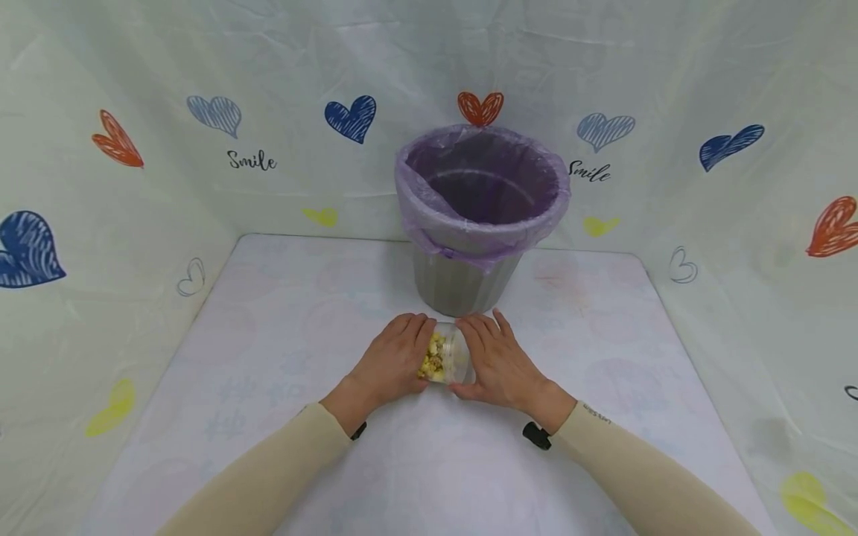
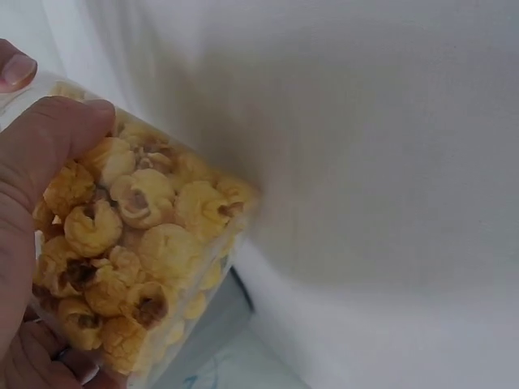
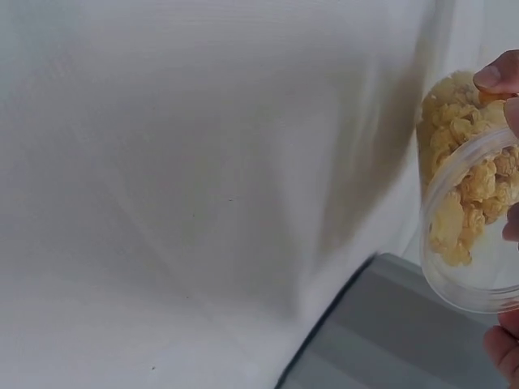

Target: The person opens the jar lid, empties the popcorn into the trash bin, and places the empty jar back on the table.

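A clear plastic jar of popcorn [image 1: 434,359] is held sideways between both hands, in front of the bin. My left hand [image 1: 395,353] grips the popcorn-filled body. In the left wrist view, its thumb lies along the jar wall [image 2: 170,251], with caramel-coloured popcorn behind the plastic. My right hand [image 1: 499,361] grips the other end, fingers over the top and thumb below, around the clear round lid [image 1: 461,357]. The right wrist view catches the ring-shaped rim [image 3: 434,267] at that end, with fingertips at the frame's edge. Whether the lid has turned cannot be told.
A grey bin [image 1: 462,283] lined with a purple bag [image 1: 482,238] stands just behind the jar, at the table's back edge. Around the white table [image 1: 302,461] hang pale sheets [image 1: 288,74] printed with hearts. Each wrist carries a dark strap [image 1: 538,435].
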Tool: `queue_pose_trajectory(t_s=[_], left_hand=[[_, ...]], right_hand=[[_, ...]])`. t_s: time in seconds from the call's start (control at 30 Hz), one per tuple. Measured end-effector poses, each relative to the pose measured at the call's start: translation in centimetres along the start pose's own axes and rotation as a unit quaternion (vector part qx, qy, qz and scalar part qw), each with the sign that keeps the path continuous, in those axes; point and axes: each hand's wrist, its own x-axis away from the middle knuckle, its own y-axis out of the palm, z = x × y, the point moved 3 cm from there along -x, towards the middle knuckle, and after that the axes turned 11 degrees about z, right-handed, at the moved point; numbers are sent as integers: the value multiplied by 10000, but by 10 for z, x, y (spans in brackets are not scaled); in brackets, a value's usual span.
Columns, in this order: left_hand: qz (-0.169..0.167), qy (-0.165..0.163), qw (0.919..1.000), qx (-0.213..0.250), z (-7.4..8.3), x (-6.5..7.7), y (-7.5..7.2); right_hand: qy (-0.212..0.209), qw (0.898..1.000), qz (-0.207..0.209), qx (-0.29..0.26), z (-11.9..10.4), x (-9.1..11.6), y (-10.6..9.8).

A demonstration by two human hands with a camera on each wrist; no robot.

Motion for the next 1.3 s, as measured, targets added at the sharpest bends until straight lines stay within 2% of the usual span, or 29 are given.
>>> queue_pose_trajectory(t_s=[0.2, 0.4, 0.57, 0.77, 0.9, 1.03, 1.17, 1.3], left_hand=[[-15, 16, 9998, -190, 2, -2, 1], [-125, -77, 9998, -114, 0, -4, 0], [-183, -117, 9998, -9, 0, -4, 0], [-270, -151, 9995, 115, -2, -2, -2], [-132, -219, 9987, 444, -4, 0, -3], [31, -250, 9971, 724, -3, 1, -2], [238, -212, 9979, 561, 2, 1, 1], [713, -160, 9971, 201, 5, 0, 4]], right_hand=[[-356, 9987, 57, 353, -2, 2, 2], [-706, 9961, 208, 489, -2, 3, 2], [-518, 9972, 188, 504, -1, 4, 1], [-150, 9984, -152, 530, 1, 1, -3], [125, 9989, -308, 344, 2, 1, -5], [269, 9993, -238, 37, 2, 1, -7], [258, 9996, -84, -58, 3, 1, -7], [246, 9997, -6, -30, 2, 2, -6]])
